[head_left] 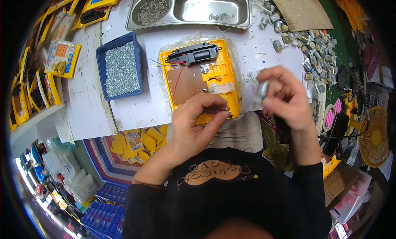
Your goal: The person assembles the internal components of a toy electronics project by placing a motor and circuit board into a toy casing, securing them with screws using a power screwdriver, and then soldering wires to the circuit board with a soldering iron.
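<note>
A yellow plastic housing (230,70) lies open on a clear plastic bag in front of me. It carries a black battery-box-like part (202,55) along its far edge, a brown circuit board (185,84) and thin red wires. My left hand (194,121) is over its near edge, thumb and forefinger pinched; a tiny dark thing shows at the tips, too small to name. To the right of the housing, my right hand (288,99) is raised with a small silver motor (260,91) between thumb and fingers, smeared by motion.
A blue bin of small screws (122,70) stands left of the housing. Beyond is a steel compartment tray (189,24) with small metal parts. Several loose motors (319,57) are heaped at the right. Yellow housings (62,59) are stacked at the left; a crate (109,158) sits below the table edge.
</note>
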The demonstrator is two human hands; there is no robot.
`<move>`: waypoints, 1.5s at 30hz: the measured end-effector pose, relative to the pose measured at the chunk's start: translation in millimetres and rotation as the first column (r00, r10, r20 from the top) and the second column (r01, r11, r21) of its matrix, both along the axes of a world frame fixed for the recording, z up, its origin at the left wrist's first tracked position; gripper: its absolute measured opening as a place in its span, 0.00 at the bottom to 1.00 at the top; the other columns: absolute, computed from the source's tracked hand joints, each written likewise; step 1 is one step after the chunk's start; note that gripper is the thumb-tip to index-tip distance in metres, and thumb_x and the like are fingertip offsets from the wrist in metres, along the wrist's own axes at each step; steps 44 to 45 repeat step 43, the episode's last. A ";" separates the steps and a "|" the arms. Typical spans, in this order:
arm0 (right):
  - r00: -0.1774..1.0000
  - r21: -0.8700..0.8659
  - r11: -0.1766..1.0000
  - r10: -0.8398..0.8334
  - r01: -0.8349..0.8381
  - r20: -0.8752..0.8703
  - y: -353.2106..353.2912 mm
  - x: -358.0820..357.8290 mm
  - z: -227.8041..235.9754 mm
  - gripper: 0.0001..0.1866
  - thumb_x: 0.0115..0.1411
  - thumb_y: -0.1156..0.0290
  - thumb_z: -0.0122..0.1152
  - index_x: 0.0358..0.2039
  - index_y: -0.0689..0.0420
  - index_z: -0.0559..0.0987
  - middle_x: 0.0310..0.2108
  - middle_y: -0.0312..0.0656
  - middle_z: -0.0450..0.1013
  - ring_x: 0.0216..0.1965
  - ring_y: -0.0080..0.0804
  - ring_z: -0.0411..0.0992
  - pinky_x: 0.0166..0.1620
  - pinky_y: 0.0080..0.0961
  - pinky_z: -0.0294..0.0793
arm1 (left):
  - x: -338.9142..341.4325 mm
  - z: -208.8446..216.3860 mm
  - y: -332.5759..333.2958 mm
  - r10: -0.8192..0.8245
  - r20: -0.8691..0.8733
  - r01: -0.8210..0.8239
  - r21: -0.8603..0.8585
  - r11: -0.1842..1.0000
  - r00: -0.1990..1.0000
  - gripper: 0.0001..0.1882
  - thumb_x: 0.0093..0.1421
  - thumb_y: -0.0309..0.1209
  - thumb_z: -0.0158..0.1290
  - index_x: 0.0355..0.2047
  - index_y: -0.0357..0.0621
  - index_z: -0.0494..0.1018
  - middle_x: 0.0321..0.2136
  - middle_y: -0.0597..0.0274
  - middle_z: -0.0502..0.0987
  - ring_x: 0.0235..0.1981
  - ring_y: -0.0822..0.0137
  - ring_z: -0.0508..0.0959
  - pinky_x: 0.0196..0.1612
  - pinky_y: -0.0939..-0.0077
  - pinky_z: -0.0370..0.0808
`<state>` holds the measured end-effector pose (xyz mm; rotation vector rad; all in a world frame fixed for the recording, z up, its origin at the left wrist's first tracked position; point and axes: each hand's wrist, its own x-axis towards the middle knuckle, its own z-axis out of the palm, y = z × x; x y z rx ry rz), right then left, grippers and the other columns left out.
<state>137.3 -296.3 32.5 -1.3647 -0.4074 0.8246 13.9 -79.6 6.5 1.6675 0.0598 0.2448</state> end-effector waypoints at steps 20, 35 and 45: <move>0.954 -0.077 0.990 0.131 -0.114 0.271 35.0 -26.3 -7.0 0.23 0.60 0.78 0.65 0.56 0.62 0.71 0.26 0.31 0.72 0.26 0.12 0.68 0.31 0.11 0.66 | -10.2 5.4 0.9 -0.073 -0.115 0.015 -0.443 0.897 0.991 0.14 0.60 0.14 0.58 0.45 0.35 0.69 0.40 0.59 0.77 0.43 0.71 0.80 0.47 0.78 0.80; 0.943 0.033 0.989 0.147 -0.144 -0.298 35.1 -19.6 5.3 0.23 0.61 0.78 0.64 0.56 0.62 0.71 0.25 0.31 0.72 0.28 0.14 0.72 0.31 0.12 0.67 | -9.7 5.0 3.9 -0.099 -0.041 0.083 -0.282 0.956 0.994 0.14 0.59 0.14 0.59 0.43 0.35 0.69 0.39 0.57 0.78 0.41 0.70 0.82 0.47 0.77 0.80; 0.486 -0.195 0.980 0.190 -0.042 0.853 35.8 -15.6 4.5 0.25 0.59 0.72 0.69 0.56 0.57 0.72 0.36 0.33 0.80 0.31 0.35 0.77 0.36 0.30 0.76 | -9.2 -6.3 15.4 -0.097 0.181 0.062 0.191 0.980 0.979 0.18 0.58 0.19 0.63 0.47 0.38 0.71 0.43 0.57 0.80 0.40 0.54 0.84 0.47 0.69 0.81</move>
